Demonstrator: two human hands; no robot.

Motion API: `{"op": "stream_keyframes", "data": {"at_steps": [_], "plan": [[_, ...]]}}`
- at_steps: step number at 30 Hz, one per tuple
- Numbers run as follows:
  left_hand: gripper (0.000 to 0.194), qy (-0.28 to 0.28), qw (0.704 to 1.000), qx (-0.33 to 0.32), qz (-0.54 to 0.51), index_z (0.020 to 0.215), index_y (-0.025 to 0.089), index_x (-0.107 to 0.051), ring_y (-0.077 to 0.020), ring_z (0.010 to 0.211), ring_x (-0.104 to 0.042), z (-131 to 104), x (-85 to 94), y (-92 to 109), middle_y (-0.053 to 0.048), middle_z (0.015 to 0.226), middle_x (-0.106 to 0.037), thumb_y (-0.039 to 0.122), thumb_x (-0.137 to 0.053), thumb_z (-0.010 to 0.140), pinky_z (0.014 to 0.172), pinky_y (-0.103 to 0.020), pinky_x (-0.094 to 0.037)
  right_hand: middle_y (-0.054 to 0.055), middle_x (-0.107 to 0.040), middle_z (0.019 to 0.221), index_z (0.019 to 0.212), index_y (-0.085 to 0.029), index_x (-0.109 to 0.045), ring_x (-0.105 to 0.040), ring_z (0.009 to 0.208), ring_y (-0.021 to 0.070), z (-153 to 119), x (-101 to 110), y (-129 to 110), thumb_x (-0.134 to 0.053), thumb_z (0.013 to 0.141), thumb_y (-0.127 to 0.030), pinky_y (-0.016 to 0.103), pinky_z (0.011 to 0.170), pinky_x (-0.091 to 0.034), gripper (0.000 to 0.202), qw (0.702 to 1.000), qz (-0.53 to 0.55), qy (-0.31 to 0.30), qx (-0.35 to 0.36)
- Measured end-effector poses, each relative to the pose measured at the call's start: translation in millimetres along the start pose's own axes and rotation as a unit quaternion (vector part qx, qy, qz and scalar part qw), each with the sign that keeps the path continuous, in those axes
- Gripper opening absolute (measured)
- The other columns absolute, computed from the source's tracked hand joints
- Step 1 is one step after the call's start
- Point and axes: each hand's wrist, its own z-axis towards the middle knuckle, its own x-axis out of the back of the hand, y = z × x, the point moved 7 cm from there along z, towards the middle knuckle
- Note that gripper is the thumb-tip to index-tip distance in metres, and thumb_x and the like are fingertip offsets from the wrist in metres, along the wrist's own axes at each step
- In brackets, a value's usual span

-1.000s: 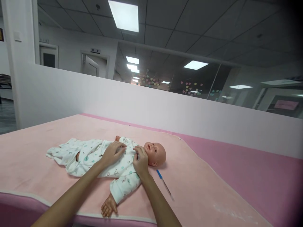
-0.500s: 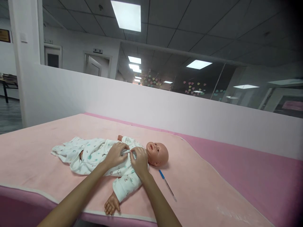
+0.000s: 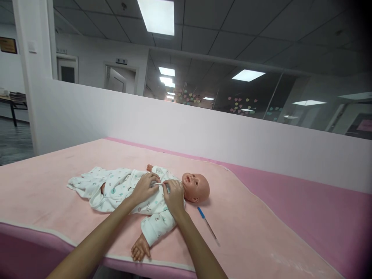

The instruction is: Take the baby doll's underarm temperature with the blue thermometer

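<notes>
A baby doll (image 3: 197, 187) lies on its back on a pink padded mat, its bald head to the right. It wears a white printed romper (image 3: 123, 190) with long sleeves; one doll hand rests near the mat's front edge. My left hand (image 3: 146, 188) is closed at the chest, its thumb and fingers pinching the edge of the romper's front. Right beside it, nearer the doll's neck, my right hand (image 3: 173, 197) pinches the same whitish strip of cloth. The small detail between my fingertips is partly hidden.
A pen with a blue cap (image 3: 208, 226) lies on the pink mat (image 3: 255, 232) to the right of the doll. Behind the mat runs a low white wall (image 3: 186, 128) with glass above it. A table with a stack of things (image 3: 17, 97) stands far left.
The view has shifted slightly, so everything sits a little further right. Both hands stay at the romper's chest, with only a small movement of the fingers.
</notes>
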Motion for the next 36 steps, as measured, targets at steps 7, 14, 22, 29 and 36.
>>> {"op": "stream_keyframes", "data": {"at_steps": [7, 14, 22, 29, 36], "plan": [[0.016, 0.015, 1.0, 0.023, -0.01, 0.079, 0.021, -0.063, -0.0205, 0.095, -0.052, -1, 4.9, 3, -0.003, 0.097, -0.06, 0.019, -0.049, 0.072, 0.089, -0.036, -0.038, 0.002, -0.061, 0.077, 0.078, -0.019, -0.057, -0.051, 0.076, 0.0158, 0, 5, -4, -0.043, 0.085, -0.02, 0.028, 0.073, -0.033, 0.015, 1.0, 0.008, 0.003, 0.018], [0.013, 0.013, 0.999, 0.034, -0.013, 0.074, 0.021, -0.063, -0.0195, 0.094, -0.053, -1, 4.0, 1, -0.002, 0.096, -0.062, 0.019, -0.05, 0.071, 0.088, -0.034, -0.039, 0.001, -0.061, 0.075, 0.078, -0.02, -0.058, -0.051, 0.076, 0.0156, -1, 3, -3, -0.045, 0.085, -0.02, 0.029, 0.075, -0.031, 0.014, 1.0, -0.008, -0.007, 0.021], [0.017, -0.008, 1.0, 0.019, 0.018, 0.077, 0.021, -0.065, -0.0207, 0.094, -0.053, -1, 2.4, 4, -0.002, 0.097, -0.062, 0.019, -0.05, 0.071, 0.088, -0.036, -0.038, 0.001, -0.061, 0.077, 0.077, -0.02, -0.056, -0.05, 0.077, 0.0157, -1, 0, 0, -0.047, 0.084, -0.02, 0.029, 0.074, -0.031, 0.011, 1.0, -0.009, -0.01, 0.015], [0.016, -0.021, 0.999, 0.034, -0.015, 0.076, 0.021, -0.066, -0.0208, 0.095, -0.052, 1, 0.1, -3, -0.003, 0.098, -0.061, 0.021, -0.05, 0.072, 0.09, -0.036, -0.036, 0.001, -0.06, 0.076, 0.077, -0.02, -0.057, -0.05, 0.077, 0.0159, -2, 0, -1, -0.047, 0.084, -0.02, 0.029, 0.073, -0.031, 0.012, 1.0, -0.02, -0.005, 0.02], [0.017, -0.036, 0.997, 0.051, -0.052, 0.073, 0.02, -0.063, -0.0198, 0.091, -0.053, 2, -0.2, -6, -0.002, 0.09, -0.061, 0.023, -0.046, 0.074, 0.087, -0.034, -0.039, 0.002, -0.061, 0.077, 0.078, -0.02, -0.057, -0.051, 0.076, 0.0162, -2, 1, -2, -0.047, 0.084, -0.022, 0.029, 0.073, -0.031, 0.012, 1.0, -0.019, 0.004, 0.022]]}}
